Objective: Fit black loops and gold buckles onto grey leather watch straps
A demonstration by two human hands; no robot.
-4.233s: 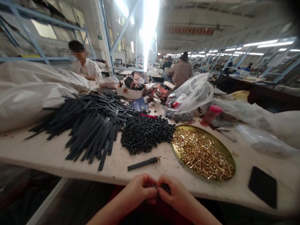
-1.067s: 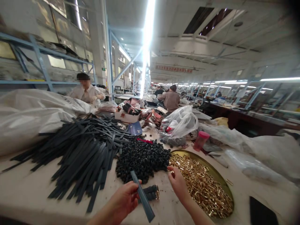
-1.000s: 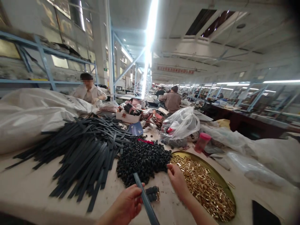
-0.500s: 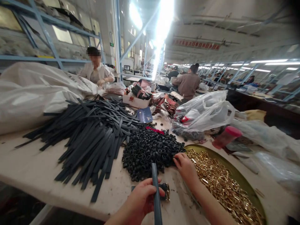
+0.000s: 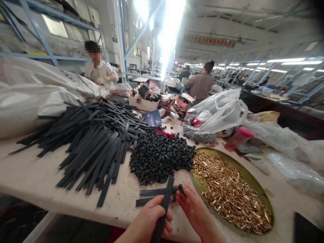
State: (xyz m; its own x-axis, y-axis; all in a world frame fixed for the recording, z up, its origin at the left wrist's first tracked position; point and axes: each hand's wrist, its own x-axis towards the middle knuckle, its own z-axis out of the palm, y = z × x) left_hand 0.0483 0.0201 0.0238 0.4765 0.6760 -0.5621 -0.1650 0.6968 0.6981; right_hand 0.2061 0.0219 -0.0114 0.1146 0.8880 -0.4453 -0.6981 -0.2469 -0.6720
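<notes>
My left hand is closed around a dark flat strap, which slants up past the thumb. Pinched in the fingertips of my right hand is a small black loop, close to the strap but apart from its upper end. Behind and partly under the held strap, two short straps lie on the table; their right ends are mostly covered by my hands. A heap of black loops lies just beyond. Many dark straps are spread out to the left.
At right stands a round gold-coloured tray of gold metal buckles. Farther back are a pink-lidded jar, a clear plastic bag, a white box and a big white sack. Other people work beyond the table.
My right hand has come from the edge of the loop heap toward my left hand, bringing a black loop. The held strap now leans to the right. The view has shifted slightly.
</notes>
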